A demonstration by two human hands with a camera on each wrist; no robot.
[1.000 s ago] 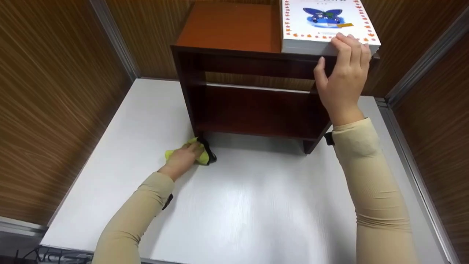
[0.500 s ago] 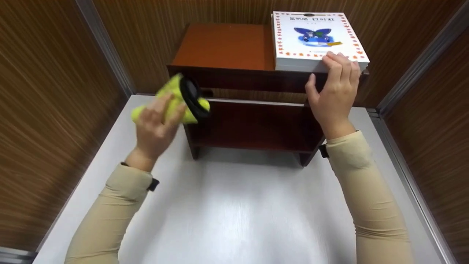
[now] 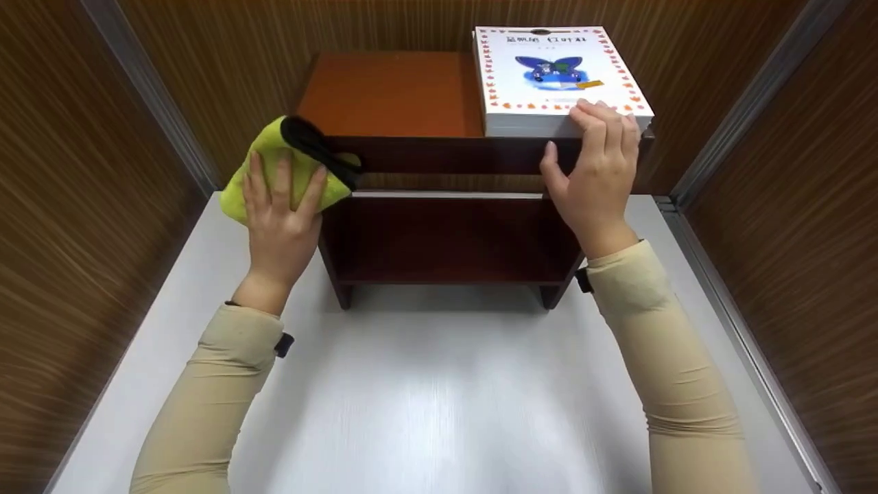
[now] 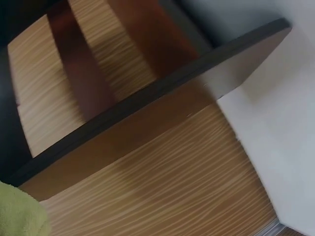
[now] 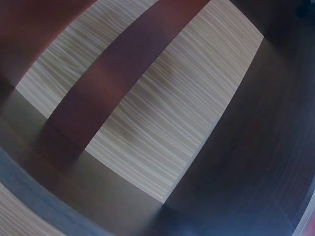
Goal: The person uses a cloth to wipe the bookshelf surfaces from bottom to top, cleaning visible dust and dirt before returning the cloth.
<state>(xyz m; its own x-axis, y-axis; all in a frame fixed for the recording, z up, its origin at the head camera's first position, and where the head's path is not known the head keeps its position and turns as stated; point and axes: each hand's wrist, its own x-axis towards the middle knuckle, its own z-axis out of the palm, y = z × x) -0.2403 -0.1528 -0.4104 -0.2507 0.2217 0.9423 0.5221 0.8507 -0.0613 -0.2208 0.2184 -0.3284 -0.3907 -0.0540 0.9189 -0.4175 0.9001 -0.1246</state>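
A yellow cloth (image 3: 236, 195) with a black edge lies against the upper left corner of a dark brown wooden shelf (image 3: 391, 92). My left hand (image 3: 281, 230) is spread over the cloth, fingers straight and pressing on it. A bit of the same cloth (image 4: 19, 214) shows at the lower left of the left wrist view. On the shelf's right half sits a thick white book stack (image 3: 555, 75), its cover showing a butterfly. The fingertips of my right hand (image 3: 597, 178) rest on its front edge, with the thumb at the shelf's front board.
The shelf stands on a white tabletop (image 3: 425, 398). Wood-grain panels surround it, with a left panel (image 3: 62, 226), a right panel (image 3: 789, 206) and a back panel (image 3: 398, 24). The right wrist view looks between the shelf's boards, where a crossbar (image 5: 113, 73) spans the back.
My left hand has lifted the cloth from beside the shelf's left foot up to its top left corner, and the fingers have spread. The right hand stays at the books' front edge.
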